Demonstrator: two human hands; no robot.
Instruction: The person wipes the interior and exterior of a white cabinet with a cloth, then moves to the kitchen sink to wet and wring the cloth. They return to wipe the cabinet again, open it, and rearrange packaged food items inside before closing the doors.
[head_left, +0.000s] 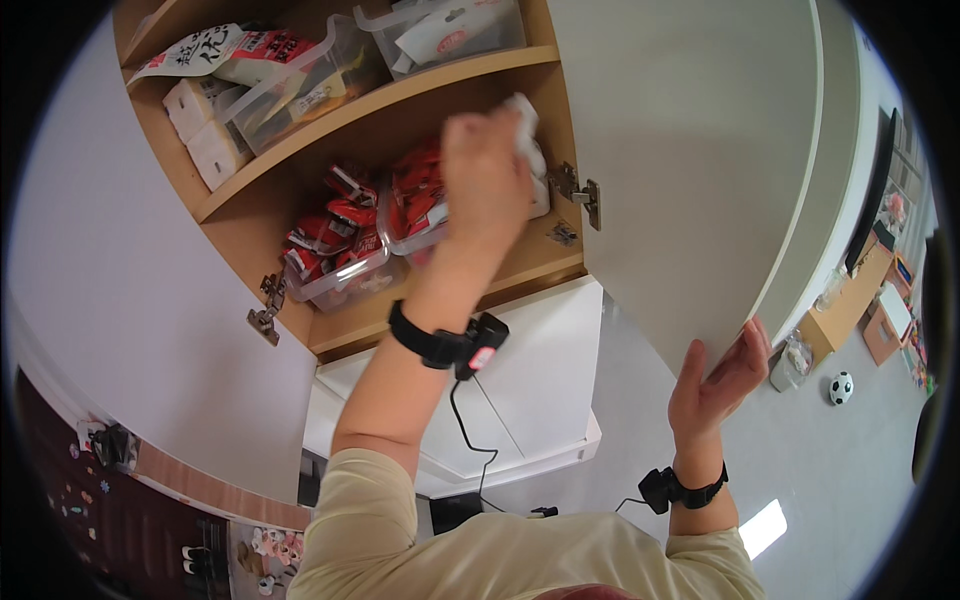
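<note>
My left hand (487, 176) is blurred inside the lower compartment of a wooden cabinet, its fingers at a white soft-looking item (529, 139) near the right wall; whether they grip it is unclear. Below and left of this hand, two clear plastic bins (341, 281) hold red packets (352, 210). My right hand (720, 382) grips the lower edge of the open right cabinet door (697, 187), thumb on one side and fingers on the other. Each wrist wears a black strap with a small cabled device.
The upper shelf (390, 90) bears clear bins, food bags and white packs (206, 135). The left door (142, 247) stands open, with metal hinges on both sides. White lower cabinet fronts (525, 375) lie below. A football (841, 388) and a cardboard box (840, 307) are on the floor at right.
</note>
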